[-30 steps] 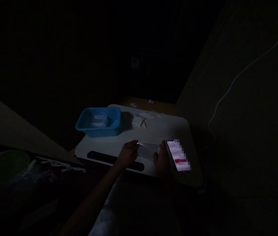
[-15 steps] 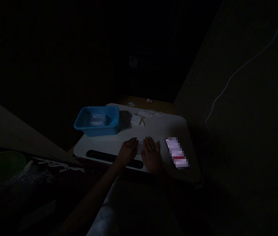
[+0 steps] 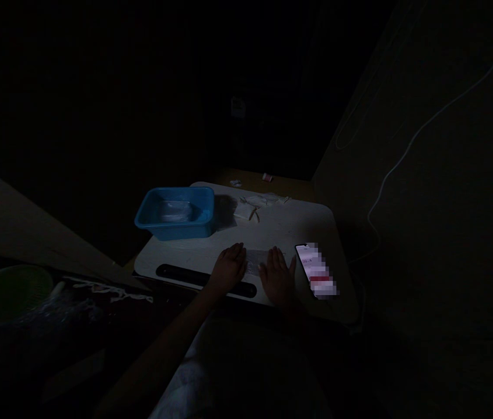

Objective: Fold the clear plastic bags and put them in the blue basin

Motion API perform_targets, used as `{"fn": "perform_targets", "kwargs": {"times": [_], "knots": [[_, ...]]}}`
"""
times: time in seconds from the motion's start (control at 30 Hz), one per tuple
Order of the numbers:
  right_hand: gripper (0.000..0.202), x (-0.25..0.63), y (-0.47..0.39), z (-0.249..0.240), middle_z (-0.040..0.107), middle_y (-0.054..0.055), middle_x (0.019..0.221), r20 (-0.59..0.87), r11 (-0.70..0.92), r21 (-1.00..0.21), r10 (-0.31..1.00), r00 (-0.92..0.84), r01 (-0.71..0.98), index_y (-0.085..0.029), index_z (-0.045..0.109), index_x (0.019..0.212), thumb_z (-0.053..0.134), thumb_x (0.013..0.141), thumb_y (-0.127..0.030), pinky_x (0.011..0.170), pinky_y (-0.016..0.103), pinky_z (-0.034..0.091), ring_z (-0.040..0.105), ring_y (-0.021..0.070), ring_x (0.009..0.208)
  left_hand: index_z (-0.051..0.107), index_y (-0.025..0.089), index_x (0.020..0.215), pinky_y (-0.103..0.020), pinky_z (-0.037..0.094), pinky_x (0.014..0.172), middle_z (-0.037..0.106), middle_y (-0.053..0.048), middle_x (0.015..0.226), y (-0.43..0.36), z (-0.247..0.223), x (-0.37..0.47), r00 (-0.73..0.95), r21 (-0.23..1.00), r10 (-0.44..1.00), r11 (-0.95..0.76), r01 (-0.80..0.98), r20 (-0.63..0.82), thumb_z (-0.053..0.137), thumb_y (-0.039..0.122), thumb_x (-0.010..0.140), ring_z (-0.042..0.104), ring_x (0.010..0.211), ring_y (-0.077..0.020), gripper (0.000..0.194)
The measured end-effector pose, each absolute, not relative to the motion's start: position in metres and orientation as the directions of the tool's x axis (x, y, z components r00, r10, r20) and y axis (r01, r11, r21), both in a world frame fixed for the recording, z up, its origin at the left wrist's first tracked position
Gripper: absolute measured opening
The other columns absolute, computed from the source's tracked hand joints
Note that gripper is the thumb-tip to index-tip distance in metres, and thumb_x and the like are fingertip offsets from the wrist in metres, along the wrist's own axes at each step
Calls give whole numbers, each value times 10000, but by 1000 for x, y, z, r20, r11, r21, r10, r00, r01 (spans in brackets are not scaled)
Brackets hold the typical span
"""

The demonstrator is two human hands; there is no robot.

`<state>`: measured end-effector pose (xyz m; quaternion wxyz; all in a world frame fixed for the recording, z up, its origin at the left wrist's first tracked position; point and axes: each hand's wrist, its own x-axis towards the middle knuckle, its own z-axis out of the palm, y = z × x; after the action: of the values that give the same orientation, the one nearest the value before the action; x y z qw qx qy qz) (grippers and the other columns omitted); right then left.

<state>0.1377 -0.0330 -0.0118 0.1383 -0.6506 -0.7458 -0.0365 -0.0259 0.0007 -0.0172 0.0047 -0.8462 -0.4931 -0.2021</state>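
Observation:
In dim light a thin clear plastic sheet or bag point(image 3: 255, 261) lies flat on a white lap table point(image 3: 211, 255). My left hand point(image 3: 229, 267) rests flat at its left edge, fingers stretched forward. My right hand point(image 3: 277, 278) lies palm down at its right side, fingers extended and thumb out. Neither hand grips anything. The parts of the plastic beneath the hands are hidden. Right of my right hand is a lit phone point(image 3: 316, 270), its screen partly blurred.
A blue plastic basin point(image 3: 174, 231) holding clear plastic stands at the table's left. White crumpled bags point(image 3: 246, 210) lie at the back. A green basket point(image 3: 13, 294) sits low at left. A white cable point(image 3: 403, 148) hangs along the right wall.
My right hand has slid to the right, away from my left hand, uncovering more of the plastic between them. My left hand stays nearly in place. The view has shifted slightly.

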Motion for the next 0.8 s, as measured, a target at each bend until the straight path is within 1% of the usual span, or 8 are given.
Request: {"fn": "perform_targets", "kwargs": {"times": [0.1,0.17,0.23,0.37,0.53,0.7,0.8], "knots": [[547,142,-33,-11,310,195,1399,242,73,-123,969,-42,990,-34,354,1322,221,915,-375,1050,558,59,241,267,1320,507,125,1191,-413,364,970,473,-150,1295,1,-18,-27,430,219,832,-519,826,350,428,219,849,422,1209,-249,362],[543,142,-34,-9,293,188,1410,245,59,-116,969,-29,991,-34,340,1330,214,915,-360,1056,546,57,206,261,1332,502,124,1197,-408,360,974,472,-147,1297,1,-19,-27,430,226,834,-518,825,346,416,233,860,421,1209,-245,364],[530,139,-34,-8,281,171,1420,249,95,-108,966,-65,990,-47,333,1338,213,914,-341,1062,540,40,187,251,1339,492,123,1210,-405,360,972,473,-144,1297,1,-18,-27,426,230,836,-515,825,346,397,236,871,423,1207,-241,370],[520,128,-36,-3,313,157,1410,268,217,-105,946,-182,970,-68,338,1340,221,913,-341,1064,546,-2,192,247,1337,457,117,1251,-400,363,963,458,-147,1310,1,-15,-27,402,243,850,-493,836,340,375,209,877,414,1212,-245,393],[524,119,-37,-4,309,149,1412,286,325,-102,915,-286,940,-79,353,1332,216,920,-372,1060,558,-24,193,246,1337,456,101,1257,-419,351,961,396,-169,1355,-1,-14,-25,415,190,857,-482,855,305,404,216,867,357,1251,-286,410],[527,119,-37,-8,344,158,1391,280,357,-105,906,-317,928,-76,379,1317,215,924,-387,1066,553,0,252,247,1317,387,182,1320,-482,277,997,330,-145,1401,-3,-16,-24,427,145,852,-484,863,302,415,258,870,278,1298,-292,458],[515,120,-37,-10,355,149,1387,291,349,-99,906,-308,932,-90,390,1314,236,921,-385,1067,548,20,261,254,1313,392,178,1317,-500,249,1006,321,-144,1406,-4,-16,-24,436,122,859,-479,869,268,416,264,866,266,1304,-296,459]]}}
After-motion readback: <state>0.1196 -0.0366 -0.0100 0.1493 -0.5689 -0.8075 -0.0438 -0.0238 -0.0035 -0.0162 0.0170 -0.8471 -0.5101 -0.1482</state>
